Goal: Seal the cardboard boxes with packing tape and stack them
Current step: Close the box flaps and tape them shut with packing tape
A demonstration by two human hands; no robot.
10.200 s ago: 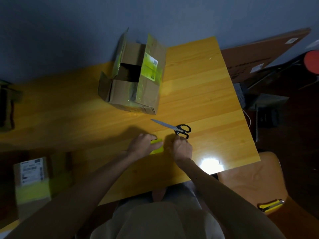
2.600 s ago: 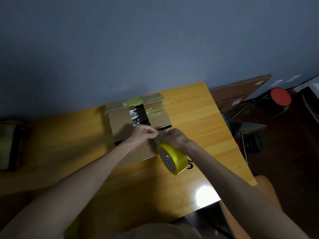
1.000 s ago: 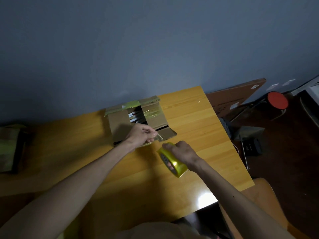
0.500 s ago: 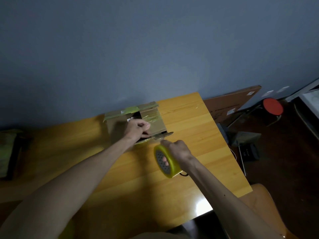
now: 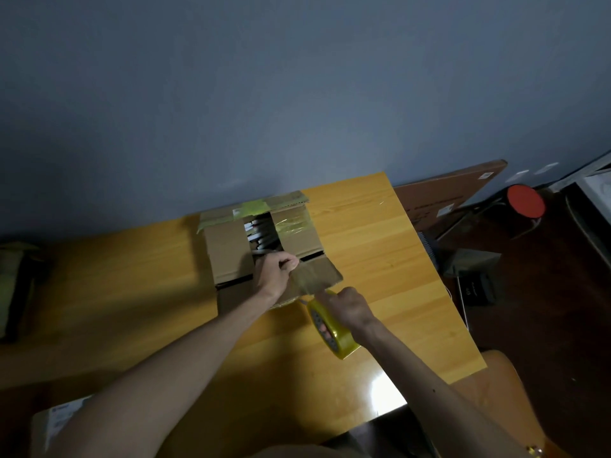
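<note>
A brown cardboard box (image 5: 228, 249) stands at the back of the wooden table (image 5: 380, 276), its two long flaps folded nearly together with a gap showing white items inside. Old yellow-green tape runs along its far flap. My left hand (image 5: 276, 274) pinches the free end of the clear tape against the near flap (image 5: 322, 274). My right hand (image 5: 347, 307) grips the yellow tape roll (image 5: 332, 328) just in front of the box, with a short stretch of tape between roll and flap.
Another labelled box (image 5: 56, 424) sits low at the left, partly behind my arm. A dim taped box (image 5: 13, 285) stands at the far left. Beyond the table's right edge lie a flat carton (image 5: 446, 200), a red stool (image 5: 525, 201) and dark gear on the floor.
My left hand slid from the box top toward the near flap, holding the tape end there. My right hand carried the roll closer to the flap. The view shifted slightly.
</note>
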